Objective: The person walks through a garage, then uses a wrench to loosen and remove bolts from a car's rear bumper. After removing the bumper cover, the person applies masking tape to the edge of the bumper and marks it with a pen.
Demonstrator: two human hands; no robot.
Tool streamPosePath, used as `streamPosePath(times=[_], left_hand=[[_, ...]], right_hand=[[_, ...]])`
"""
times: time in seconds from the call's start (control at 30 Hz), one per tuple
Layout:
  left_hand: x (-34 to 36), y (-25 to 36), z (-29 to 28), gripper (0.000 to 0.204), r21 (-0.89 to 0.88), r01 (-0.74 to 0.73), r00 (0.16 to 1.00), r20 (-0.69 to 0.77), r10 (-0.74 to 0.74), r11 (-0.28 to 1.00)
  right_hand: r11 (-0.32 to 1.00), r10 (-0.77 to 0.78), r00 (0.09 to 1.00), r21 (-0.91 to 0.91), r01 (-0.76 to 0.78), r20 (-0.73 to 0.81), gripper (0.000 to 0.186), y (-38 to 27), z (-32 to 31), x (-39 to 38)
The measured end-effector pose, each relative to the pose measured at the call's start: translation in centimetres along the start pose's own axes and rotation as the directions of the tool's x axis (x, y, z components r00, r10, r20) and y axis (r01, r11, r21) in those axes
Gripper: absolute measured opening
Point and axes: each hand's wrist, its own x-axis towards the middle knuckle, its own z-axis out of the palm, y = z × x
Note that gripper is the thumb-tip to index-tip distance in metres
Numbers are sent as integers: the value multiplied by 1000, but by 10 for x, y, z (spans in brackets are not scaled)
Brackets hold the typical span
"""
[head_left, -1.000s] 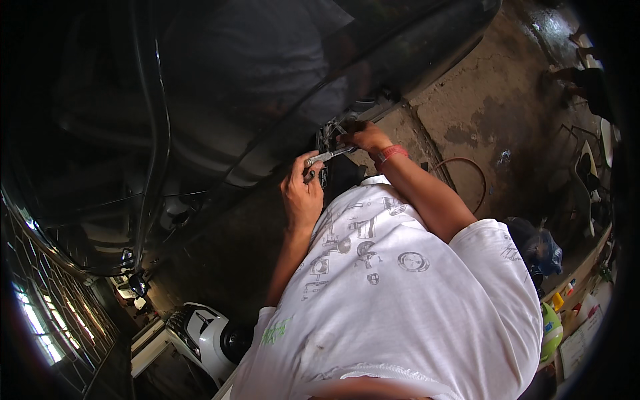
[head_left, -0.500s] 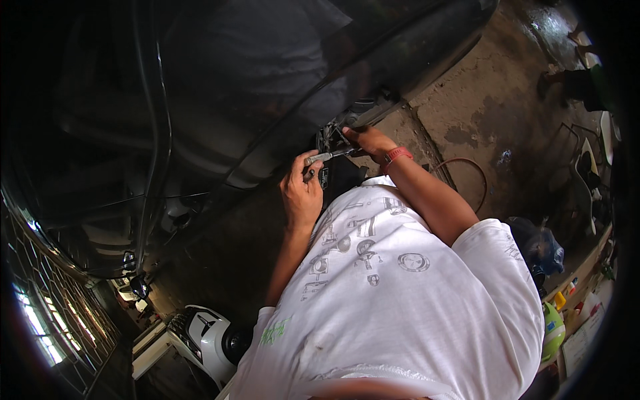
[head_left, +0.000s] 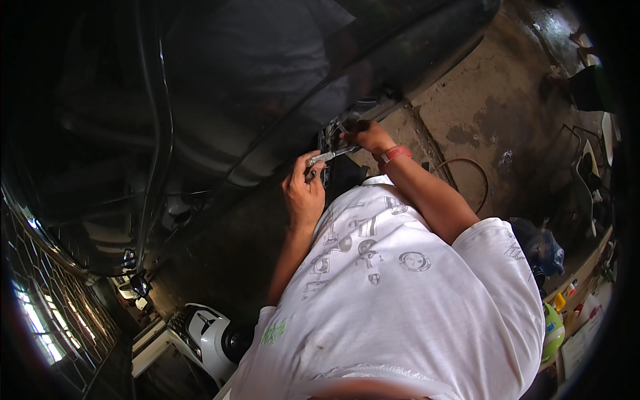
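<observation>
My left hand is closed around the handle of a silver metal wrench that points right toward a dark metal part low on a glossy black car body. My right hand, with a red band on the wrist, grips the far end of the wrench at that part. My white printed T-shirt fills the lower middle of the view and hides what lies below the hands.
A stained concrete floor with a thin red hose loop lies to the right. A white scooter front stands at lower left beside a metal grille. Bottles and clutter sit at the right edge.
Both hands stay at the same spot on the car. The wrench has tilted slightly between them.
</observation>
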Motion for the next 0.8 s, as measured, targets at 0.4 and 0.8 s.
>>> streamPosePath(times=[0.4,0.8], left_hand=[[-1,-2,-1,18,18,-16,1000,-3,16,1000],[-2,-6,-1,19,32,-1,1000,-10,1,999]], right_hand=[[999,-24,1000,-37,23,-20,54,8,5,5],[997,74,997,30,-73,-11,51,-6,1,-6]])
